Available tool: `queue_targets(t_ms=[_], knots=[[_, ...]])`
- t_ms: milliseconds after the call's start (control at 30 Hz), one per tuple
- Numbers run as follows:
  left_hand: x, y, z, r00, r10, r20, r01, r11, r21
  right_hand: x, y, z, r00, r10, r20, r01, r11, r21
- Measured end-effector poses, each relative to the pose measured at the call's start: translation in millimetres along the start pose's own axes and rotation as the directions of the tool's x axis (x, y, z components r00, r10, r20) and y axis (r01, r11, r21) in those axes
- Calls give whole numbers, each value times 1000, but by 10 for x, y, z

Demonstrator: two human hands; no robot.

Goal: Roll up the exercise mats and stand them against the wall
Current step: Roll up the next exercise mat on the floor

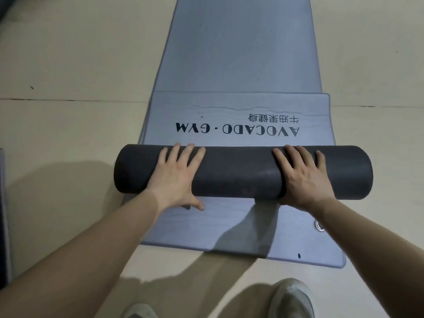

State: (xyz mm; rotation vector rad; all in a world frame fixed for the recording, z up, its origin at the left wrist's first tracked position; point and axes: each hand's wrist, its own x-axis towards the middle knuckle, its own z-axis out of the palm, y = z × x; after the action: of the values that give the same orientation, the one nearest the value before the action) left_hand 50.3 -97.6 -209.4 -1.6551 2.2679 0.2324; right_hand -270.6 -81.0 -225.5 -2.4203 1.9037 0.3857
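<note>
Two pale shoes (291,299) at lower edge, on cream floor (68,65). Beyond them, blue-grey mat (229,42) with upside-down "AVOCADO · GYM" print (237,130), its near part wound into a dark roll (238,172) lying crosswise. Left hand (176,175) and right hand (302,177) flat on top of roll, fingers spread apart, pressing, not clasped around it.

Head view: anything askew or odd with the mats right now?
The dark roll sits slightly skewed, sticking out past the grey mat on both sides. A wavy crease line crosses the printed mat.
</note>
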Motion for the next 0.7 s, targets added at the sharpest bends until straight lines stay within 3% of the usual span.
queue_targets(t_ms=[67, 167, 267, 367, 433, 567, 633, 700], knots=[[9, 17, 54, 999, 21, -44, -18, 997, 70, 56, 24, -88, 999, -18, 30, 18, 1000, -5], [-24, 50, -44, 999, 19, -31, -19, 1000, 13, -25, -22, -291, 992, -27, 119, 30, 999, -23], [-317, 104, -142, 984, 62, 168, -55, 997, -46, -249, -79, -476, 953, -109, 284, 110, 994, 9], [-623, 126, -160, 901, 122, 416, -59, 985, -161, -575, -147, -594, 863, -168, 477, 132, 985, 107], [-725, 160, -170, 868, 151, 473, -59, 977, -204, -852, -257, -546, 877, -148, 457, 114, 988, 101], [-606, 97, -323, 814, 124, 567, 81, 943, -322, -1291, -549, -403, 946, -50, 321, 31, 997, 67], [-628, 58, -408, 873, 45, 486, 129, 939, -318, -1167, -538, -463, 958, -37, 285, 7, 994, 106], [-798, 113, -425, 967, -132, 220, 177, 964, -200, -866, -440, -590, 962, -55, 267, 11, 986, 165]])
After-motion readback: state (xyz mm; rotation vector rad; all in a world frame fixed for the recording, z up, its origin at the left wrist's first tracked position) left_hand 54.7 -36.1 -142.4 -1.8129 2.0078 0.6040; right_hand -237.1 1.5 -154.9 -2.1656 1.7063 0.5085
